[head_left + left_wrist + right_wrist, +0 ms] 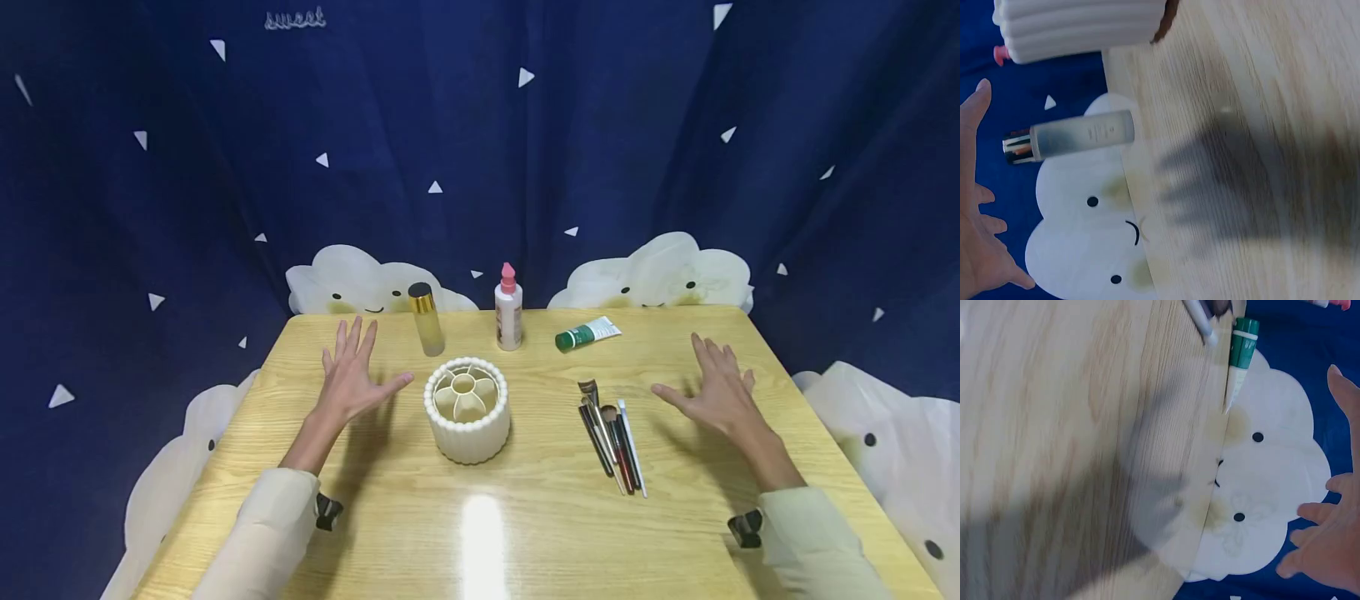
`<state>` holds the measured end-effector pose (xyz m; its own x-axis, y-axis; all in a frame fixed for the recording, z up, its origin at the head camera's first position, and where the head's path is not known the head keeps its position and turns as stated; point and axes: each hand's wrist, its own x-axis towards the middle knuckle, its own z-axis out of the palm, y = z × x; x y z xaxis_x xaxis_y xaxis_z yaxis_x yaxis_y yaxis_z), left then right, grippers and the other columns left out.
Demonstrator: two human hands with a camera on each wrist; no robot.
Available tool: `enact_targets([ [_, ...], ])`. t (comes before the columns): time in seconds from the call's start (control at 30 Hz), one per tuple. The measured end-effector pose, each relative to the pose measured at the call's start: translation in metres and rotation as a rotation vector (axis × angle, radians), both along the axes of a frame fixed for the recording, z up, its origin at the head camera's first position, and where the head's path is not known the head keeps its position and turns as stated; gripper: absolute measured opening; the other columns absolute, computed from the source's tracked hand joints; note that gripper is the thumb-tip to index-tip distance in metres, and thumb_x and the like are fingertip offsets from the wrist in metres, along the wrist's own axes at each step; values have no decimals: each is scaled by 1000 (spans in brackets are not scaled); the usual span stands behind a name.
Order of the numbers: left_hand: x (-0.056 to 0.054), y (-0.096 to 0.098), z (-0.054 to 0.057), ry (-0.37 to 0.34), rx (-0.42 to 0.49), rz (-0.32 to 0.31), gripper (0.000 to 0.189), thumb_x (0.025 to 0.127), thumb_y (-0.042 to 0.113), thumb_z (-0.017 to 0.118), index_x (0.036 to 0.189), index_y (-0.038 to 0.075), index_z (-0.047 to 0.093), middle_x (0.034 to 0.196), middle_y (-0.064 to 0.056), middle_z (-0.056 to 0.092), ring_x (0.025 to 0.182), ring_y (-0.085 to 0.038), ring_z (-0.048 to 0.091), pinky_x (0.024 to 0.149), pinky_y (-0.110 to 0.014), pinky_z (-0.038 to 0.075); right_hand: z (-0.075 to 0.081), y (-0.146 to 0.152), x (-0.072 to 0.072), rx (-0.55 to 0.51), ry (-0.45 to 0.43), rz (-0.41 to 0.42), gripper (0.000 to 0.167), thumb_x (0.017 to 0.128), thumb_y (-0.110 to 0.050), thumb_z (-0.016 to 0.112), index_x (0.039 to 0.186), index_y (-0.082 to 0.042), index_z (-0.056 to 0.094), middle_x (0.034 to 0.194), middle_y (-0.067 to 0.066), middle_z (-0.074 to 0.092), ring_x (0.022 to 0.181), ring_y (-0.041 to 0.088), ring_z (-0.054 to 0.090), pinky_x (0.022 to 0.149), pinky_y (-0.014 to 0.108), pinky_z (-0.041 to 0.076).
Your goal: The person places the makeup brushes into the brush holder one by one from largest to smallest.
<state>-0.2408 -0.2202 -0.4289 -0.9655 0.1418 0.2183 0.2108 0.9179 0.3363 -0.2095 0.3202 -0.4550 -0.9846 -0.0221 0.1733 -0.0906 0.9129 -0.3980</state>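
My left hand (351, 385) hovers over the left part of the table, fingers spread and holding nothing. Nearest to it are a white round organizer (471, 433) with petal-shaped compartments and a glass bottle (427, 323) with a gold and black cap. Over the right part, my right hand (716, 390) is likewise spread, with nothing in it. To its left lies a bundle of makeup brushes (611, 437), side by side. Behind them a green and white tube (588, 334) lies flat. The left wrist view shows the bottle (1082, 136) upright beyond the hand; the organizer's compartments hold nothing visible.
A white bottle with a pink pump top (508, 317) stands at the back middle of the wooden table (540, 533). Behind the table hangs a dark blue curtain (480, 125) with white triangles and clouds. A bright reflection lies on the tabletop in front.
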Motion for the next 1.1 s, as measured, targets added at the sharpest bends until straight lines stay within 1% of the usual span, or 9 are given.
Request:
enact_targets([
  [0.1,2,7,1,-10,32,-32,108,74,67,63,153,13,13,161,-12,1,148,-32,-5,110,-71,11,3,-8,3,-63,-64,25,107,81,-59,62,153,-6,3,151,35,17,137,56,12,100,78,13],
  [0.23,6,17,1,-14,70,-75,109,73,64,66,154,14,12,160,-14,5,148,-33,1,113,-66,15,3,-19,4,-93,-109,39,104,84,-58,60,152,-3,5,149,37,21,133,57,22,102,72,24],
  [0.43,13,31,-2,-48,123,-153,113,72,62,69,153,10,10,160,-14,7,147,-34,7,115,-60,19,-2,-33,6,-137,-124,35,94,86,-55,59,147,6,21,142,35,37,125,53,39,97,66,38],
  [0.6,18,42,-7,-111,168,-206,116,71,63,70,153,9,9,161,-11,7,147,-32,10,116,-55,20,-8,-45,5,-227,-147,27,81,88,-51,59,140,7,36,132,31,50,118,47,51,91,57,47],
  [0.7,20,47,-11,-138,199,-230,118,69,62,72,153,9,9,160,-12,9,147,-33,13,116,-55,20,-12,-54,1,-279,-153,39,71,89,-46,61,134,6,44,125,29,56,112,43,56,89,53,50],
  [0.83,20,52,-17,-176,222,-254,118,68,62,74,154,12,10,160,-13,13,145,-34,17,115,-56,22,-18,-64,-8,-305,-159,45,60,89,-40,63,126,6,54,116,25,63,105,38,61,85,48,52],
  [0.9,21,54,-19,-196,231,-267,117,67,61,75,154,14,11,159,-14,14,145,-35,18,114,-57,23,-21,-67,-13,-306,-171,31,56,89,-38,64,122,6,57,111,23,66,100,35,63,82,44,53],
  [0.97,22,57,-21,-209,237,-284,118,67,60,76,154,13,12,159,-15,15,145,-35,19,114,-57,23,-24,-71,-19,-310,-186,10,53,88,-37,65,117,7,60,105,21,69,94,32,65,77,40,54],
  [1.1,24,60,-24,-222,259,-313,120,64,58,79,152,7,15,157,-16,19,144,-36,22,114,-56,25,-30,-78,-29,-304,-218,-36,48,86,-35,67,110,6,64,97,19,70,86,29,65,69,34,53],
])
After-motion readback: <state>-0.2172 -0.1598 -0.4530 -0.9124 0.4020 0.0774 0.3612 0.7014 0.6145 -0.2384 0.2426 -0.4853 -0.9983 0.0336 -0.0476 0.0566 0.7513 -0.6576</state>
